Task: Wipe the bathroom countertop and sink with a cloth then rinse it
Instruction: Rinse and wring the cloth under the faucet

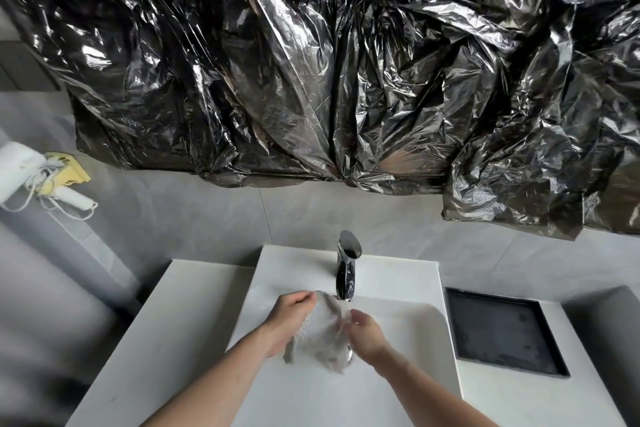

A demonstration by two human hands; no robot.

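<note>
Because it needs a rinse, the cloth (322,336) is held up over the sink (408,326), right under the spout of the tap (347,267). The cloth is pale grey with little dots, and it hangs down in soft folds between the two hands. It is probably kept there so that water from the tap can run through it and drip into the bowl and not onto the countertop (162,333). Whether water is coming out cannot be told for sure, as that spot is blurry. The top left edge of the cloth is gripped by the left hand (294,317), with the fingers curled over it and the back of the hand turned up. The right side of the cloth is pinched by the right hand (363,329), whose fingers (356,316) are bent in toward the cloth. Both forearms are stretched forward from the bottom of the view and are angled in toward each other, so the hands meet close together in the middle of the sink. A dark square tray (502,329) is set into the counter on the right. The wall above is covered by crinkly black plastic (311,62), and a white hair dryer (20,173) is hung on the wall far to the left.
</note>
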